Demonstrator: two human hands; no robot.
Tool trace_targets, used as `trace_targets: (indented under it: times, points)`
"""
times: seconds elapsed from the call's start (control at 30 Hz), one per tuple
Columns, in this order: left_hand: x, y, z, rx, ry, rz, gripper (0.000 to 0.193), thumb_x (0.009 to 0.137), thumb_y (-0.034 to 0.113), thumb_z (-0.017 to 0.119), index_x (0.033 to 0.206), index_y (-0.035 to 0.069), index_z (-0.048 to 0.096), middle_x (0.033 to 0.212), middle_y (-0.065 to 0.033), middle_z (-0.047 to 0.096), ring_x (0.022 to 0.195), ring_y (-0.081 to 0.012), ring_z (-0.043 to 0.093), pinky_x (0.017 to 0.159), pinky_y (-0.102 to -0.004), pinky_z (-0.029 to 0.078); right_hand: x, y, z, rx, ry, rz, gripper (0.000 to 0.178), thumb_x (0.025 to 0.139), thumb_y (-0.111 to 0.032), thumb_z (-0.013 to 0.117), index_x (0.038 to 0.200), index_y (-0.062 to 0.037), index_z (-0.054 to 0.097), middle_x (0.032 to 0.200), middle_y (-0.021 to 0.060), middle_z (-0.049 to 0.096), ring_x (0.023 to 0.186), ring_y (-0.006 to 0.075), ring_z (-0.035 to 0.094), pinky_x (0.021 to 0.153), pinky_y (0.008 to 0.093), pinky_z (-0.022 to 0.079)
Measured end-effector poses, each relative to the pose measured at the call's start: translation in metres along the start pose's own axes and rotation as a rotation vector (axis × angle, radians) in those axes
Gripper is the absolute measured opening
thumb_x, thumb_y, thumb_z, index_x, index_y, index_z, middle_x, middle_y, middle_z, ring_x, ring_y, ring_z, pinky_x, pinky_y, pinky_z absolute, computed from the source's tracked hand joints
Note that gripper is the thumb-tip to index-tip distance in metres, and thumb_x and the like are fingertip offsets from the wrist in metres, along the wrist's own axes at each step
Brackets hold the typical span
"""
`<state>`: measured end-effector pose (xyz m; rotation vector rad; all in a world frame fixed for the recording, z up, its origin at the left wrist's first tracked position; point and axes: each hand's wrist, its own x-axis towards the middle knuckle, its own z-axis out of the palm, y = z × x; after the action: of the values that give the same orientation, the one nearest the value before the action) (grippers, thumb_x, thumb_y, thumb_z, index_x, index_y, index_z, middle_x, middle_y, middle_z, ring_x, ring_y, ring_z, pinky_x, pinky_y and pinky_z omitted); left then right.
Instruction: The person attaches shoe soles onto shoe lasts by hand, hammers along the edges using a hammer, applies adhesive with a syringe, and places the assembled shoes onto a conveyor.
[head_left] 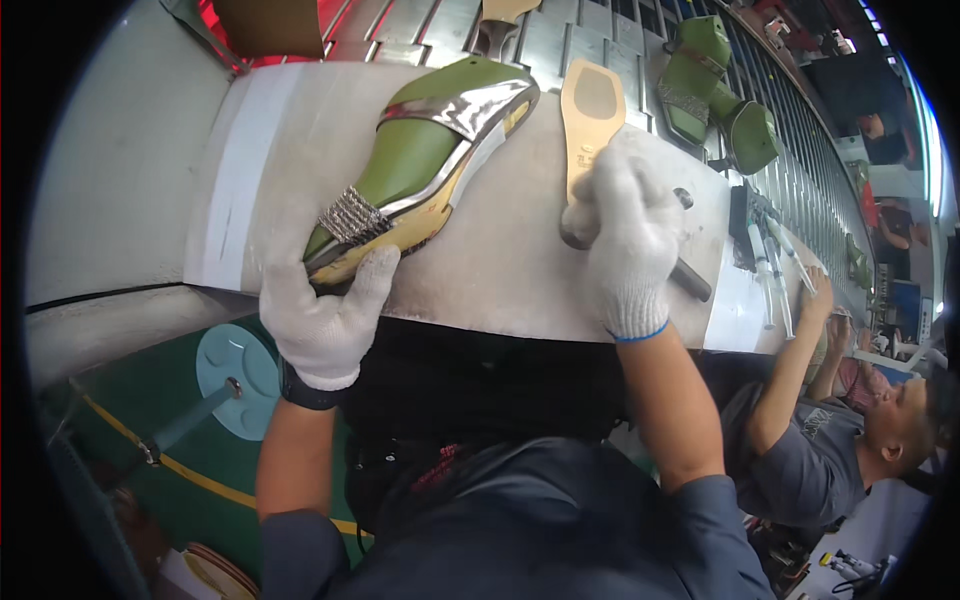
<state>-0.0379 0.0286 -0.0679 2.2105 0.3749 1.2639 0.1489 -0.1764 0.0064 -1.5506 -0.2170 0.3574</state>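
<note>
While the left hand [318, 318] grips the near toe end of a silver-strapped shoe [436, 200] at the table's [500, 275] left, the right hand [634, 228] curls over a tan insole [588, 130] farther right; whether it grips that cannot be told.

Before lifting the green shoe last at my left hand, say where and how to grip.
Probably around the bare middle of the green shoe last, from its left: it lies exposed between textured band and silver strap, tan sole edge runs along the right, and your left hand holds the toe.
</note>
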Motion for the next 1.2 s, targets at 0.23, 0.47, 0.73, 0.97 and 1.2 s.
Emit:
trace_targets:
  times: [0.23,0.47,0.73,0.97,1.2]
  points:
    - [0.000,0.005,-0.004,-0.073,-0.037,-0.050,0.076,0.085,0.019,0.102,0.142,-0.010,0.062,0.124,-0.0227,0.075,0.101,-0.0268,0.080,0.088,-0.0370,0.066,0.005,0.007,0.020,0.074,0.230,0.055,0.048,0.112,-0.039,0.070,0.081,-0.0015,0.072,0.069,0.0023,0.063,0.055,0.0081,0.053,0.051,0.0253,0.039]
    - [0.006,0.001,-0.022,-0.046,-0.178,-0.037,0.069,0.090,0.008,0.093,0.147,-0.010,0.059,0.129,-0.0226,0.073,0.116,-0.0252,0.076,0.102,-0.0386,0.062,0.010,0.016,0.023,0.047,0.225,-0.029,0.029,0.108,-0.028,0.069,0.098,-0.0008,0.070,0.076,0.0062,0.064,0.048,0.0100,0.048,0.044,0.0295,0.037]
    - [0.080,0.068,-0.076,-0.651,-0.031,-0.279,0.048,0.095,-0.004,0.082,0.141,-0.009,0.066,0.125,-0.0172,0.077,0.118,-0.0221,0.074,0.107,-0.0359,0.059,-0.030,0.030,-0.021,-0.870,0.210,-0.573,0.031,0.098,-0.018,0.082,0.124,-0.0025,0.075,0.128,0.0252,0.073,0.119,0.0361,0.073,0.107,0.0438,0.057]
    - [0.109,0.050,-0.039,-0.965,0.051,-0.266,0.041,0.107,0.007,0.071,0.146,-0.003,0.065,0.138,-0.0197,0.074,0.131,-0.0254,0.070,0.114,-0.0403,0.056,-0.140,0.023,-0.072,0.089,-0.030,0.045,0.013,0.110,-0.010,0.065,0.119,-0.0012,0.066,0.164,0.0312,0.056,0.110,0.0184,0.069,0.096,0.0319,0.056]
    - [0.126,0.079,-0.022,-1.076,-0.129,-0.228,0.047,0.117,0.023,0.061,0.155,-0.003,0.056,0.148,-0.0289,0.068,0.137,-0.0387,0.068,0.115,-0.0528,0.059,-0.169,0.037,-0.077,0.289,-0.281,0.673,0.037,0.111,-0.020,0.068,0.138,0.0051,0.066,0.117,0.0176,0.079,0.099,0.0241,0.080,0.082,0.0372,0.066]
